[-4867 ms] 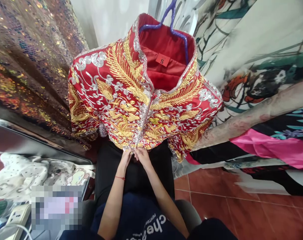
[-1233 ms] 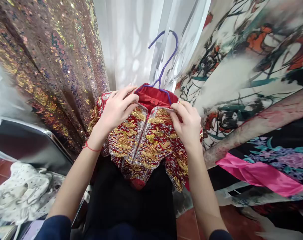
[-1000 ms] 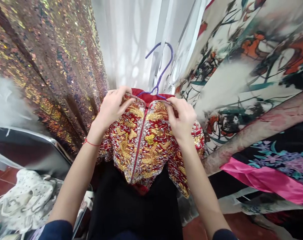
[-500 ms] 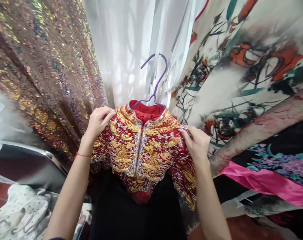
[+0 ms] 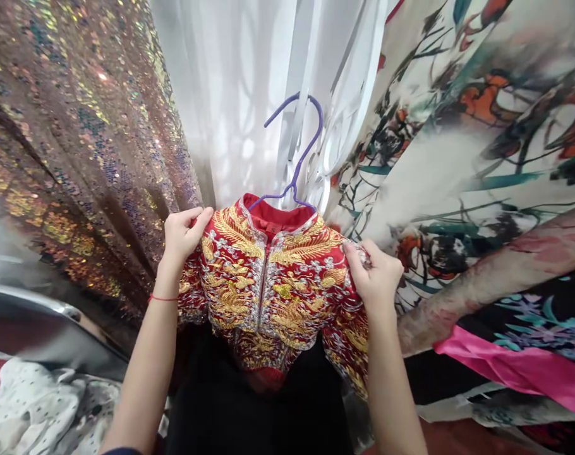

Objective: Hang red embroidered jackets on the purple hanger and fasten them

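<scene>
A red jacket [image 5: 235, 278] with gold and silver embroidery and a stand collar hangs on a purple hanger [image 5: 301, 164], in front of my body. The hanger's hook rises free above the collar, before a white strip. My left hand [image 5: 186, 234], with a red cord at the wrist, is closed on the shoulder at the left. The opposite shoulder is pinched by my right hand [image 5: 375, 272]. The front edges meet down the middle. Both sleeves hang below my hands, partly hidden by my forearms. What lies inside the shoulders is hidden.
Sequinned fabric [image 5: 88, 126] hangs at the left, white curtain cloth [image 5: 230, 95] behind. Flower-printed fabric [image 5: 439, 164] and a pink satin piece [image 5: 515, 366] are at the right. A dark chair back [image 5: 41, 328] and dotted white cloth [image 5: 36, 404] are at lower left.
Both hands still grip the jacket's shoulders; the left has slipped slightly outward. The jacket looks a little larger and nearer, and the surroundings have shifted slightly in view.
</scene>
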`<state>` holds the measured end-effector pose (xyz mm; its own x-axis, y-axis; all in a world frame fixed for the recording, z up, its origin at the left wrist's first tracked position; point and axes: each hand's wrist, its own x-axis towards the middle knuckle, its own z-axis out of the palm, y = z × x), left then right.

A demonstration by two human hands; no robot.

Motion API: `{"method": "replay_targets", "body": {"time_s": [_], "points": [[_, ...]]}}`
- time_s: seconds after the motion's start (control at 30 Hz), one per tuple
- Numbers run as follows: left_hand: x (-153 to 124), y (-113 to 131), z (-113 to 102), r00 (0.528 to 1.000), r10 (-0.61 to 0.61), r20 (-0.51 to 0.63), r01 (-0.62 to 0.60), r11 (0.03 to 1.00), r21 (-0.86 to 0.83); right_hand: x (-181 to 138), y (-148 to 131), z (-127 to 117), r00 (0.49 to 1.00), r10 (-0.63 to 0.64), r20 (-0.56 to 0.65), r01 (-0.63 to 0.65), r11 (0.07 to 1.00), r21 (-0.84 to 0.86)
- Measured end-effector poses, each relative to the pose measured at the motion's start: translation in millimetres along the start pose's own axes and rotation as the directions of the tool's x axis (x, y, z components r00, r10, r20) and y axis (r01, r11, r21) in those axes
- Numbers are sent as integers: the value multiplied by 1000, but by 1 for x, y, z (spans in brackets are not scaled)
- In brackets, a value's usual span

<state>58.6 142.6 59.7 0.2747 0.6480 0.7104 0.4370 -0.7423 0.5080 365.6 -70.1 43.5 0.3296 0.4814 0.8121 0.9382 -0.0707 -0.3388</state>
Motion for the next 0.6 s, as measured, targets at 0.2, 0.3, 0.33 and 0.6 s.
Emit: {"method": "replay_targets", "body": {"time_s": [0.2, 0.3, 0.33, 0.6], "points": [[-25, 25, -4, 982, -32, -187, 58, 989, 134, 4, 22, 17, 1000, 5, 5, -6, 990, 143], [-42, 42, -12, 974, -13, -227, 63, 975, 212, 4, 32, 25, 998, -12, -64, 23, 983, 180], [-48, 47, -15, 971, -6, -240, 64, 970, 235, 3, 34, 27, 996, -12, -86, 28, 982, 185], [-74, 64, -20, 967, -21, -255, 108, 937, 331, -31, -7, 17, 968, 31, -250, -9, 996, 89]]}}
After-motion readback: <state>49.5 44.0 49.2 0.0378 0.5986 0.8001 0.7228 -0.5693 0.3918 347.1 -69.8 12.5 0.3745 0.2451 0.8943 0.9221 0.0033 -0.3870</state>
